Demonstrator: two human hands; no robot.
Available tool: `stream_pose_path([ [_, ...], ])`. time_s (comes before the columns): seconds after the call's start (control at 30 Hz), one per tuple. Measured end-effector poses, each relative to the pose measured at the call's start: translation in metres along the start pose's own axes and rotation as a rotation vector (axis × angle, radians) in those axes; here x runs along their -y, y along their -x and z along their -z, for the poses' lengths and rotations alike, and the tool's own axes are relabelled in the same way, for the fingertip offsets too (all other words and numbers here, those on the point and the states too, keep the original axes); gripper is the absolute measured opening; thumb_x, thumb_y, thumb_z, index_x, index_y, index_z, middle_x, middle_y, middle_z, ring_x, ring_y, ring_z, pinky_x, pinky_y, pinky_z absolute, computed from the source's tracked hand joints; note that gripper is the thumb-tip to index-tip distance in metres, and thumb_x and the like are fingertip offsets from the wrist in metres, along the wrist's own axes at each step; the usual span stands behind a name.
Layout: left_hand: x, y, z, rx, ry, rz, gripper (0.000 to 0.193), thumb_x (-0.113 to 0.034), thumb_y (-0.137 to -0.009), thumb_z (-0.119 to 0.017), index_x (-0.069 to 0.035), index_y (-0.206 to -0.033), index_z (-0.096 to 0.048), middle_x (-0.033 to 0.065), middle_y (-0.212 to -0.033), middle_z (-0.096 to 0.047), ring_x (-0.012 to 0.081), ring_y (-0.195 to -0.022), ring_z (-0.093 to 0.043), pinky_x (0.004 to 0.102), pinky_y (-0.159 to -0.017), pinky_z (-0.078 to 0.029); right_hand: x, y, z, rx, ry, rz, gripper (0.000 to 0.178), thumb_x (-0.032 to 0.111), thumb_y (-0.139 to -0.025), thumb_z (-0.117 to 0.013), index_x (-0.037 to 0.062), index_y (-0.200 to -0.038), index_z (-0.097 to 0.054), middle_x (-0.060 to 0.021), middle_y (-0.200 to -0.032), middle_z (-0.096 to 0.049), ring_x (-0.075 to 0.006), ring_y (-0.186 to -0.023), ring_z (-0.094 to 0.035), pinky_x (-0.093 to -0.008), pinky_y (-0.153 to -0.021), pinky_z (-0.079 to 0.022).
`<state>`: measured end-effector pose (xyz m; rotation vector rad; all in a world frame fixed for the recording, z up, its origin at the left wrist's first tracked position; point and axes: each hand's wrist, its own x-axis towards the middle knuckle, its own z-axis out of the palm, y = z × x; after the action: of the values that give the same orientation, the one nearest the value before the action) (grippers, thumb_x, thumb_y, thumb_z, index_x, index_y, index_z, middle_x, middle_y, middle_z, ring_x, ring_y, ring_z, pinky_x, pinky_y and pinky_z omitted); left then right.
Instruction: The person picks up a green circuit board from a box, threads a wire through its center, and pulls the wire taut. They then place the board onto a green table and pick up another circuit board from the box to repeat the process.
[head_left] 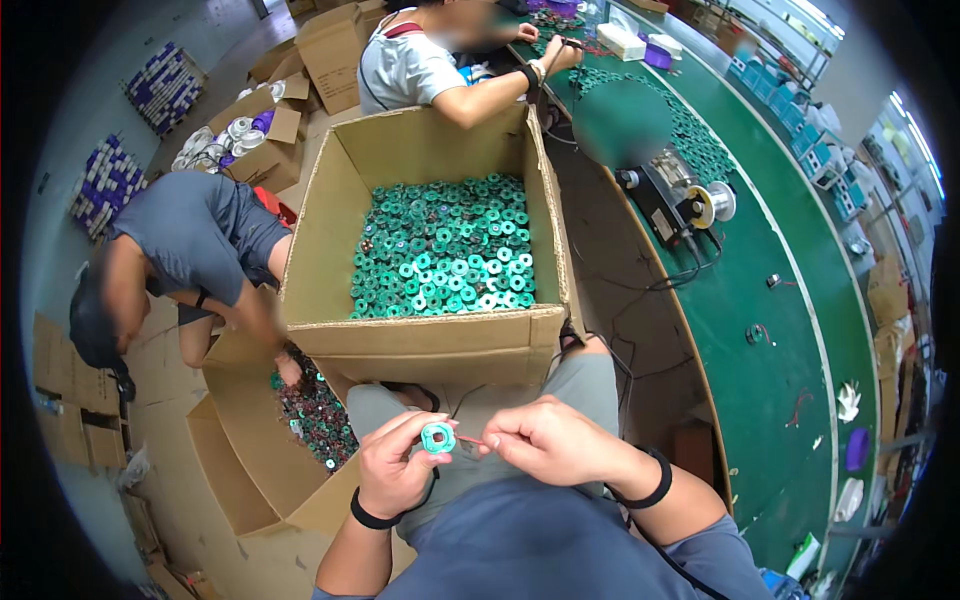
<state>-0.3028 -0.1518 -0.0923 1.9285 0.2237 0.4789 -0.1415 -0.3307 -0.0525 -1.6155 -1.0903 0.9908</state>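
Over my lap, my left hand (386,468) grips a small green ring-shaped part (428,442) between thumb and fingers. The part has a squarish hole in its middle. Short red wires (468,439) run from its right side to my right hand (545,440), whose thumb and forefinger are pinched on their ends. In front of my knees stands a large open cardboard box (430,335) holding a deep heap of similar green parts (450,250).
To the left, a bending person (200,230) reaches into a lower carton (240,470) of wired parts. Another person (430,70) works at the far end of the green bench (730,330). On it stands a black device with a wire spool (712,205).
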Motion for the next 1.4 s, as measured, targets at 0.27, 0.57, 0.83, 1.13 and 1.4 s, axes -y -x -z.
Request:
stream_pose_path([
  [0.27,0.008,0.003,-0.003,0.013,0.087,0.034,0.035,-0.006,-0.081,-0.077,0.006,-0.113,-0.067,0.0136,-0.098,-0.073,0.0213,-0.087,-0.072,0.0305,-0.076,-0.057,-0.018,0.003,-0.007,-0.076,0.027,0.145,0.017,0.016,-0.098,-0.060,0.0043,-0.101,-0.073,-0.0081,-0.068,-0.065,-0.0170,-0.057,-0.058,-0.0323,-0.058,-0.047],
  [0.57,0.011,0.008,-0.005,-0.003,0.165,0.111,0.035,-0.005,-0.082,-0.076,0.006,-0.113,-0.067,0.0136,-0.100,-0.073,0.0211,-0.089,-0.072,0.0311,-0.078,-0.058,-0.001,-0.002,-0.004,0.032,-0.102,0.111,0.020,0.008,-0.096,-0.054,0.0026,-0.096,-0.073,-0.0071,-0.072,-0.069,-0.0130,-0.059,-0.061,-0.0295,-0.057,-0.048],
  [0.83,0.007,0.000,-0.010,0.043,0.107,0.040,0.034,-0.013,-0.081,-0.080,0.002,-0.109,-0.070,0.0130,-0.097,-0.073,0.0238,-0.085,-0.072,0.0324,-0.075,-0.056,0.006,0.000,-0.006,0.169,-0.059,-0.002,0.013,0.004,-0.090,-0.057,0.0013,-0.090,-0.071,-0.0069,-0.078,-0.072,-0.0125,-0.073,-0.067,-0.0289,-0.069,-0.053],
  [1.13,0.004,0.000,-0.005,0.081,0.019,-0.016,0.035,-0.016,-0.082,-0.079,0.001,-0.112,-0.069,0.0120,-0.095,-0.073,0.0247,-0.084,-0.071,0.0322,-0.075,-0.056,-0.013,0.006,-0.006,0.006,-0.046,-0.025,0.012,0.001,-0.087,-0.056,0.0006,-0.084,-0.068,-0.0066,-0.064,-0.064,-0.0152,-0.059,-0.061,-0.0316,-0.057,-0.049],
  [1.4,-0.004,-0.010,-0.005,0.186,-0.203,-0.111,0.033,-0.002,-0.078,-0.069,-0.001,-0.111,-0.070,0.0164,-0.097,-0.070,0.0326,-0.084,-0.069,0.0368,-0.075,-0.055,-0.025,0.011,0.001,-0.128,0.082,0.004,0.018,0.013,-0.087,-0.062,0.0019,-0.073,-0.060,-0.0192,-0.062,-0.056,-0.0327,-0.054,-0.058,-0.0415,-0.053,-0.048],
])
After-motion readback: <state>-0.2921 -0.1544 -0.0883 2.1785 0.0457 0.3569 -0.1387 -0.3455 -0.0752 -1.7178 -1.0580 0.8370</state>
